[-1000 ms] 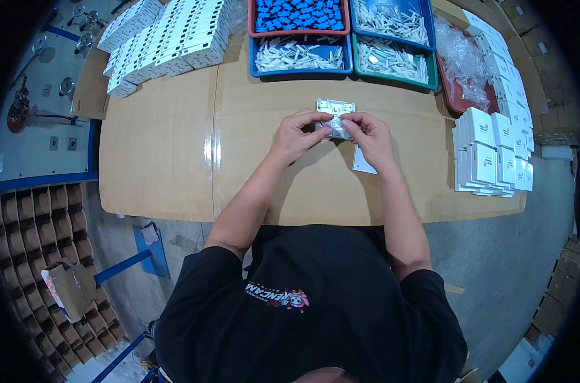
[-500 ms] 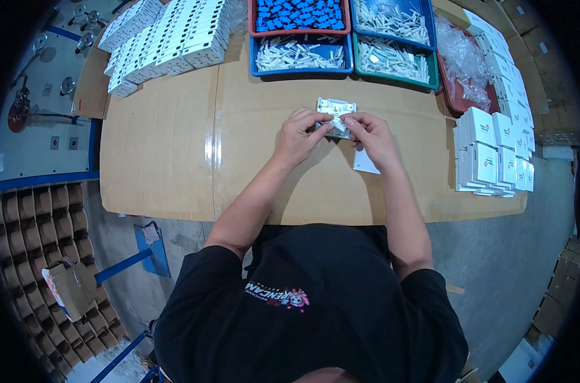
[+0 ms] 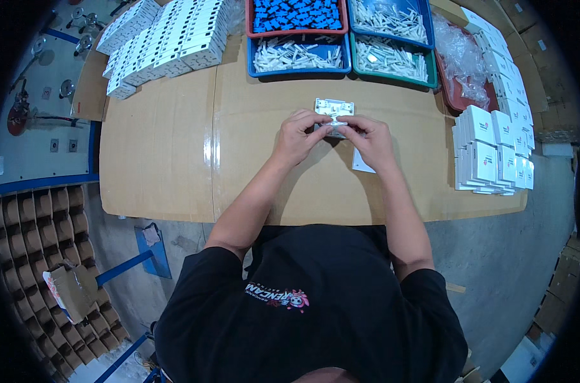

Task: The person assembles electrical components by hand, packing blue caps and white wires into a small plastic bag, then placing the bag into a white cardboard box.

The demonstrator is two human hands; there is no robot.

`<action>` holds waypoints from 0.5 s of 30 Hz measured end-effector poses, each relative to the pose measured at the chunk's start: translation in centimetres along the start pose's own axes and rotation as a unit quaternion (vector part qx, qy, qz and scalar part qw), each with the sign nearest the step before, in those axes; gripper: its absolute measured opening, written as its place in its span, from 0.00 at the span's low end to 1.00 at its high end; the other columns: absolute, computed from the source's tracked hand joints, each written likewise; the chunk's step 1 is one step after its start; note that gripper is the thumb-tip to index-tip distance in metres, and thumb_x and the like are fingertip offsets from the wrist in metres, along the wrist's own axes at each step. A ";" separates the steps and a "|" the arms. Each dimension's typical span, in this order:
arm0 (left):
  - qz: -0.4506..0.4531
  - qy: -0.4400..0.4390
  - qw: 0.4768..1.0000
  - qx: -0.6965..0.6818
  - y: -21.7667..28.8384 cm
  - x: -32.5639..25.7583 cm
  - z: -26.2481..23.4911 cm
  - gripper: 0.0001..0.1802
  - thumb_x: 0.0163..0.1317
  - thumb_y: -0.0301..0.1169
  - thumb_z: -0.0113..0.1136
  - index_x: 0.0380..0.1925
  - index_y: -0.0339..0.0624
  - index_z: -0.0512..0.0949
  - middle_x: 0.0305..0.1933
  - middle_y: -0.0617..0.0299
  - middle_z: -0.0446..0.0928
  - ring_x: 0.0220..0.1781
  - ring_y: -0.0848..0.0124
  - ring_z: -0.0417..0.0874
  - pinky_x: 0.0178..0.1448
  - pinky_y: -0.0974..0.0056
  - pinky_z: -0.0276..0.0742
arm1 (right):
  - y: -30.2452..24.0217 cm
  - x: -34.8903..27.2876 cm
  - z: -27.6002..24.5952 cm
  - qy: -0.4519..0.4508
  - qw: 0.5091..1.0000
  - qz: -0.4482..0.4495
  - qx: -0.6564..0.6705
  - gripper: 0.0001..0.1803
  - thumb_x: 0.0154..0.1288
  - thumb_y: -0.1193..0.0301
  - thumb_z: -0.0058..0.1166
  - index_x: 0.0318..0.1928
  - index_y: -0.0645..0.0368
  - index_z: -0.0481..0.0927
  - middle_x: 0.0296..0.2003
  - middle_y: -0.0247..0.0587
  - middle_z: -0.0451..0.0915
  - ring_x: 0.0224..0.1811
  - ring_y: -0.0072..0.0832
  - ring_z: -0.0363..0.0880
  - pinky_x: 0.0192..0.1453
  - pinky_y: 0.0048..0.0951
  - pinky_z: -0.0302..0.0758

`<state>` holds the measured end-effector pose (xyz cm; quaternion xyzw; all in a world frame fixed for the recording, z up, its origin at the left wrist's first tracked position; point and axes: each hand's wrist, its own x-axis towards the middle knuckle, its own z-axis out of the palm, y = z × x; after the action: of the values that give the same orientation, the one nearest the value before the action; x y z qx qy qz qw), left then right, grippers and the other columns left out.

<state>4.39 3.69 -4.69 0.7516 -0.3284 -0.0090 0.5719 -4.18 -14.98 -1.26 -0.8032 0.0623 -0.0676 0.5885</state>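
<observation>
Small white part (image 3: 334, 129) sits pinched between both hands at table centre, its long axis running left-right: left hand (image 3: 297, 137) clasps its left end, right hand (image 3: 371, 142) its right end, equally near, just short of the white plate (image 3: 334, 106).

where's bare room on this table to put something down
Bare cardboard lies to the left of the left hand, between the white box rows and the table's near edge. A smaller strip sits between the right hand and the white box stack. The far edge is crowded with trays.
</observation>
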 end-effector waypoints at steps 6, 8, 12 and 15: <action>-0.004 -0.012 1.000 0.004 0.4 0.1 0.0 0.09 0.58 0.30 0.72 0.37 0.39 0.87 0.38 0.57 0.86 0.41 0.63 0.83 0.47 0.61 0.77 | 0.6 0.4 -0.1 -0.020 0.987 0.090 0.132 0.14 0.71 0.73 0.62 0.53 0.66 0.85 0.37 0.40 0.87 0.40 0.19 0.84 0.40 0.21 0.78; 0.009 -0.004 1.000 -0.019 0.1 0.1 0.1 0.09 0.58 0.29 0.72 0.38 0.39 0.87 0.38 0.57 0.86 0.42 0.63 0.83 0.48 0.60 0.77 | 0.2 0.6 0.1 -0.016 0.981 0.111 0.156 0.14 0.72 0.73 0.61 0.54 0.65 0.84 0.36 0.39 0.87 0.39 0.17 0.84 0.38 0.19 0.76; 0.036 0.011 0.999 -0.037 -0.2 0.2 0.1 0.09 0.57 0.27 0.72 0.39 0.39 0.88 0.38 0.57 0.86 0.42 0.62 0.83 0.49 0.60 0.78 | -0.3 0.7 -0.2 -0.021 0.975 0.136 0.174 0.13 0.73 0.72 0.59 0.54 0.63 0.84 0.33 0.34 0.86 0.35 0.13 0.84 0.30 0.16 0.68; 0.028 0.010 0.999 -0.029 -0.1 0.3 0.0 0.10 0.57 0.25 0.72 0.40 0.39 0.88 0.38 0.57 0.86 0.43 0.63 0.84 0.49 0.60 0.78 | 0.4 1.2 -0.3 -0.024 0.974 0.153 0.163 0.11 0.74 0.71 0.59 0.51 0.61 0.85 0.31 0.32 0.86 0.33 0.11 0.82 0.28 0.15 0.63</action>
<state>4.65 3.55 -4.71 0.7256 -0.3432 0.0048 0.5964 -3.10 -15.55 -1.52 -0.6789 0.1580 0.0333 0.7162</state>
